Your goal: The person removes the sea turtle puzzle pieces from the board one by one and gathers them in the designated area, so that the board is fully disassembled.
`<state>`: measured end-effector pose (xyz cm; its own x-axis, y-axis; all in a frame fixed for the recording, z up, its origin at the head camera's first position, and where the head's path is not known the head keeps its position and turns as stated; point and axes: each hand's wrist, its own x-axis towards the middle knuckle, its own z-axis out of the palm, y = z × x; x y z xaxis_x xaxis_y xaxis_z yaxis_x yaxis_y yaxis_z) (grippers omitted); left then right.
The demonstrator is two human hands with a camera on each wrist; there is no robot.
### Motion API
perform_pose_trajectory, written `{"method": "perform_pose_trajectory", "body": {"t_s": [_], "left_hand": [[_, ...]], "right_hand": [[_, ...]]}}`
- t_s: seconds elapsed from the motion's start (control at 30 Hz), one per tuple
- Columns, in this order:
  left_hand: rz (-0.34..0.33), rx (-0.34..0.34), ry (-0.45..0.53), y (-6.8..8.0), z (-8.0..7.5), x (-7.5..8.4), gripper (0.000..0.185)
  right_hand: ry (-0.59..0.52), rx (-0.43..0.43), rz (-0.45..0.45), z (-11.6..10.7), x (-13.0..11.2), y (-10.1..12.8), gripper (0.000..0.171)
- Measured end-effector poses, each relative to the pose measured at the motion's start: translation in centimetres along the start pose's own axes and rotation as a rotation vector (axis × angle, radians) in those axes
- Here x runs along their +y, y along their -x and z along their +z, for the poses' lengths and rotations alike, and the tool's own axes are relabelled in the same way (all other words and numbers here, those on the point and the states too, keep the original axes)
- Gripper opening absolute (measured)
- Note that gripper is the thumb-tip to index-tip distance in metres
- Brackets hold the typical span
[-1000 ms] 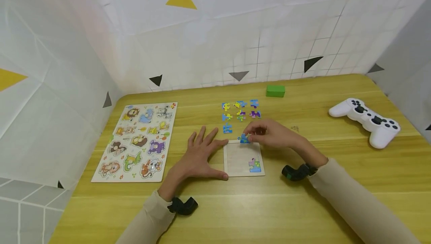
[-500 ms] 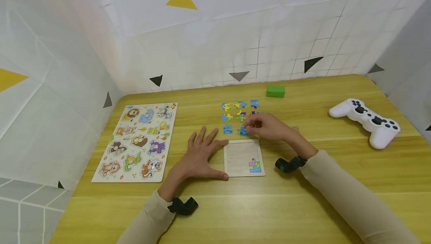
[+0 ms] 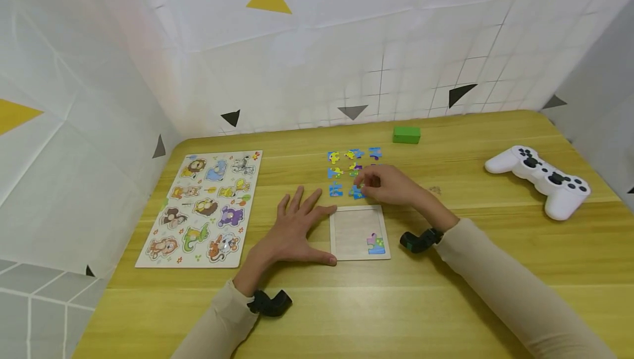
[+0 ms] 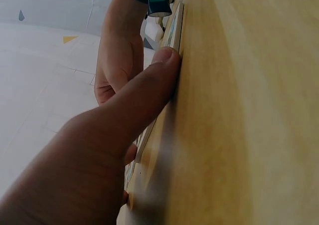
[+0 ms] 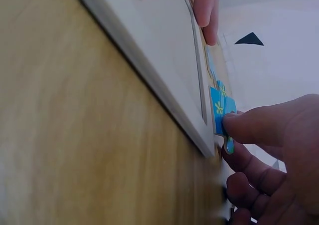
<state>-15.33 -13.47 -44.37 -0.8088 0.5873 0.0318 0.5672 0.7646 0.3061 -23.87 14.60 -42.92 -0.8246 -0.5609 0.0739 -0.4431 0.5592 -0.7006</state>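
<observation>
right hand (image 3: 383, 184) now off the shallow wooden puzzle tray (image 3: 358, 233), pinching blue jigsaw piece (image 5: 220, 112) down onto yellow surface (image 3: 446, 293) just beyond it. left hand (image 3: 297, 227) flat, fingers spread, thumb against tray.

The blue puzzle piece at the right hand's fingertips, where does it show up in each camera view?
Head: the blue puzzle piece lies mid-table, just beyond the puzzle tray, under the right hand.
Left wrist: not in it; the thumb and the tray's edge fill the view.
Right wrist: right of centre, at the tray's far edge, a fingertip on it.
Shared landmark: the puzzle tray.
</observation>
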Motion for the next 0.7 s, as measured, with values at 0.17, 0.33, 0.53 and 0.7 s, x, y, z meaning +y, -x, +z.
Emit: {"method": "perform_pose_trajectory", "body": {"t_s": [0.17,0.33,0.53,0.7], "left_hand": [[0.002,0.002,-0.007,0.02,0.03,-0.02,0.101],[-0.002,0.003,-0.004,0.00,0.00,0.02,0.100],[-0.003,0.001,-0.006,-0.02,-0.03,0.03,0.101],[-0.006,-0.004,-0.009,-0.02,0.00,0.02,0.101]], "right_hand": [[0.010,0.017,0.021,0.24,0.07,-0.20,0.014],[0.020,0.023,0.040,0.36,-0.11,-0.31,0.015],[0.030,0.030,0.058,0.45,-0.52,-0.34,0.015],[0.018,0.030,0.055,0.49,-0.49,-0.26,0.016]]}}
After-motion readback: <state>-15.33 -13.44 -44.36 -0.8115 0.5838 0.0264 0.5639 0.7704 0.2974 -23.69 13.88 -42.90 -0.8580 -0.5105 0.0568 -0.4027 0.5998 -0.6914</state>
